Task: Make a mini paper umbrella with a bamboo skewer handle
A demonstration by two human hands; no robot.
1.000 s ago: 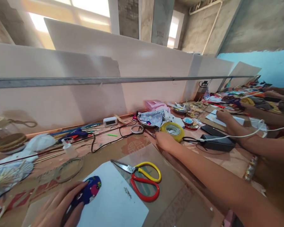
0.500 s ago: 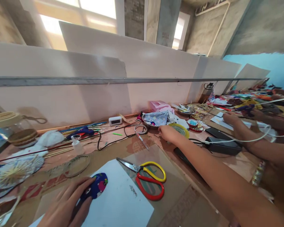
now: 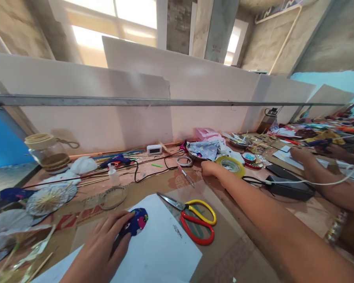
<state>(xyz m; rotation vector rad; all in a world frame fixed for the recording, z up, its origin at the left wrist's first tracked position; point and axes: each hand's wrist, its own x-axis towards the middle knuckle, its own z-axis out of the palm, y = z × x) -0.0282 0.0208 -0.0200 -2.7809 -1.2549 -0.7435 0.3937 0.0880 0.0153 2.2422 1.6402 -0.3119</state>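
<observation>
Head view: lower left, the left hand [image 3: 107,241] clasps patterned cloth [image 3: 139,222], likely steadying it over paper [image 3: 165,247]; the right hand [image 3: 209,169], centre, hides its fingers' grip.

The left hand [image 3: 104,243] is positioned palm down, back upward, with the fingers [image 3: 119,222] close together, directed forward, and the thumb [image 3: 121,248] set apart. The right forearm [image 3: 253,200] extends diagonally forward from the lower right; the right hand [image 3: 209,169] is curled inward, fingertips hidden.
</observation>
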